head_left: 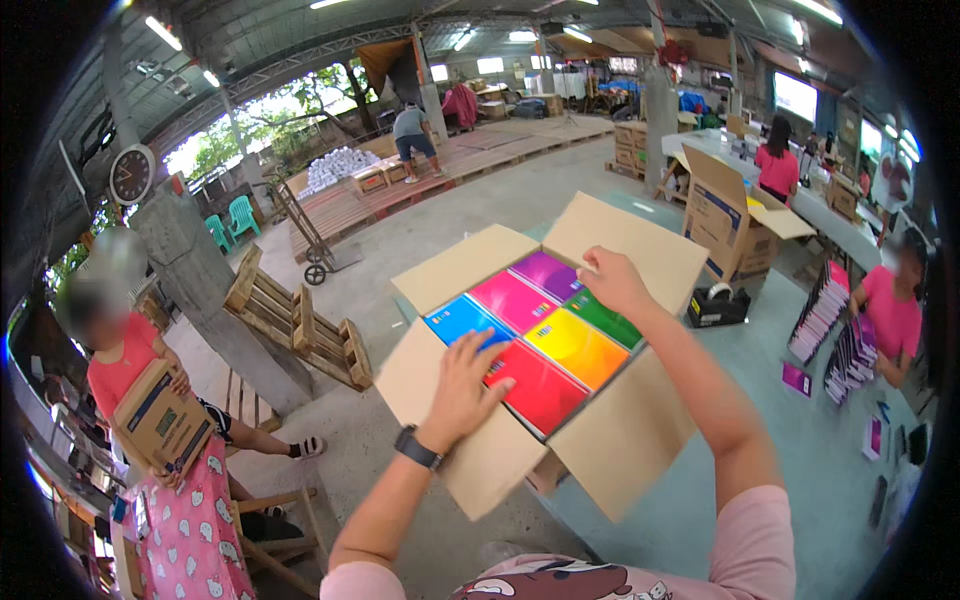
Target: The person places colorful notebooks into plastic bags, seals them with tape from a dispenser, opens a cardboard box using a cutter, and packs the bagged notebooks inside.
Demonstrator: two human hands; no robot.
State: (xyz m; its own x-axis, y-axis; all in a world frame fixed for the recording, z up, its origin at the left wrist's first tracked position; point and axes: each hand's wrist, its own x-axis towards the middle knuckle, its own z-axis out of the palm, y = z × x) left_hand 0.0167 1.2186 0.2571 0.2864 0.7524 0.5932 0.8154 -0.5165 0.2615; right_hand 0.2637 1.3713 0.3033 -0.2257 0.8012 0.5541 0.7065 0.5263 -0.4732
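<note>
An open cardboard box [625, 433] stands before me with its flaps folded outward. Inside lie stacks of flat, glossy-covered notebooks or pads, side by side, in several colours. My left hand [465, 385] rests with fingers spread over the blue stack [458, 318] and the red stack [540, 388]; a dark watch is on that wrist. My right hand [615, 282] is curled closed above the purple stack [545, 272] and green stack [607, 322], close to the far right flap [625, 235]. Whether its fingers hold anything is hidden. Between them are a pink stack [508, 300] and a yellow stack [575, 350].
A black tape dispenser [718, 305] sits on the table [735, 375] to the right, near another open carton [712, 225]. At far right a person handles upright notebook stacks [820, 310]. On the left a person holds a carton [165, 420], near wooden pallets [300, 320].
</note>
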